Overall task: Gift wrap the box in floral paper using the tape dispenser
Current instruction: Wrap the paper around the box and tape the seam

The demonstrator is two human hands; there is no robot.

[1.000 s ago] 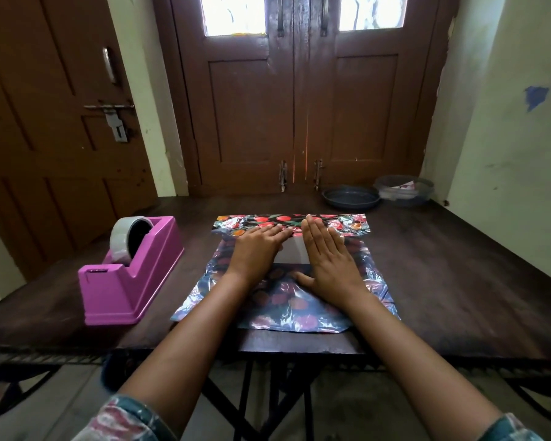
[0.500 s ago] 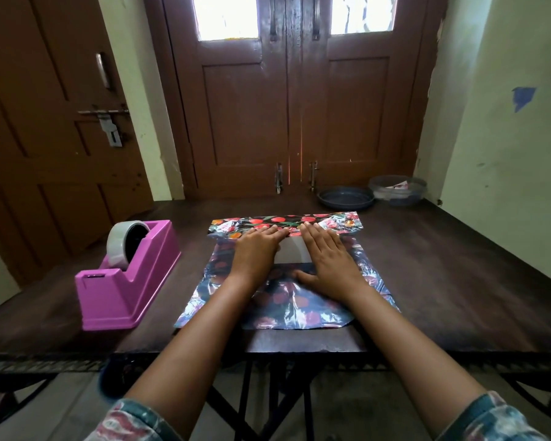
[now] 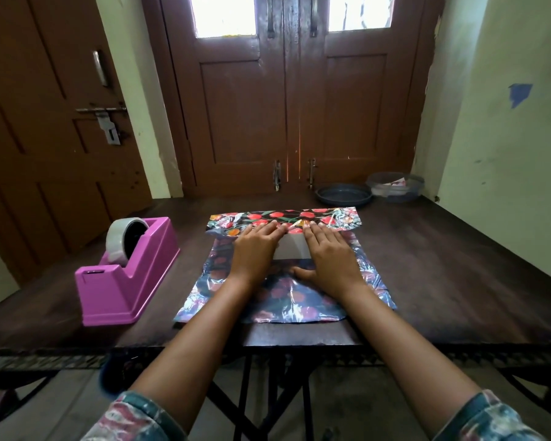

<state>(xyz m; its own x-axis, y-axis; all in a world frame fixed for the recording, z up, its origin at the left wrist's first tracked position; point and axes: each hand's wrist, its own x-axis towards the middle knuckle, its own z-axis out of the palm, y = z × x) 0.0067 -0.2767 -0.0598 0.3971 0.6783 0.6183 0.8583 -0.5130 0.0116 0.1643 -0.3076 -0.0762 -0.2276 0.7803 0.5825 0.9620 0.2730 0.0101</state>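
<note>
Under flat hands, glossy floral paper half-covers white box.

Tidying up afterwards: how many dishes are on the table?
2: a dark round dish at the far edge, right of centre, and a clear bowl beside it, nearer the wall.

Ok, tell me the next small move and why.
Probably hold the folded far flap of the floral paper with the right hand alone and lift its near edge over the box with the left hand: the white top shows bare between them.
</note>
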